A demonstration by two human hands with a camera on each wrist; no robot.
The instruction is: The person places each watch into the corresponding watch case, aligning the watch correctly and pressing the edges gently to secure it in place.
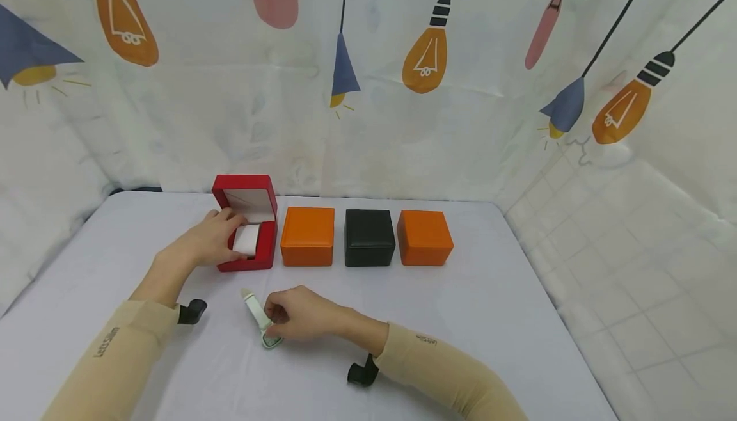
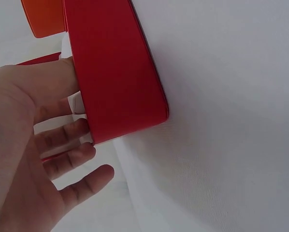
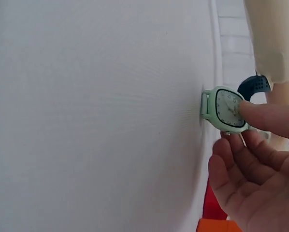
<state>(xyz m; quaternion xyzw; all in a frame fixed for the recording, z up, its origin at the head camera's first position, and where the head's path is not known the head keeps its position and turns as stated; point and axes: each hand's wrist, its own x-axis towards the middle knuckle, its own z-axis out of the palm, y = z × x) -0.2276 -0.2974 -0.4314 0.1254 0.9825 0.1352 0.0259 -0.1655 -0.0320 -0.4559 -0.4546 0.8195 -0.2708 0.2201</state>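
Observation:
A red box (image 1: 265, 251) stands at the left of the row with its lid tipped up, a white cushion (image 1: 247, 240) inside. My left hand (image 1: 214, 239) reaches into it from the left, thumb at the near end of the cushion and fingers toward its far end. In the left wrist view the red box wall (image 2: 118, 72) hides the thumb tip. My right hand (image 1: 305, 313) pinches a pale green wristwatch (image 3: 227, 109) by its case, thumb on the dial. In the head view the watch strap (image 1: 254, 309) stretches toward the red box.
Right of the red box stand a closed orange box (image 1: 308, 237), a closed black box (image 1: 370, 238) and another closed orange box (image 1: 425, 237). A white cloth covers the table (image 1: 495, 344). A printed curtain (image 1: 368, 146) hangs behind the boxes.

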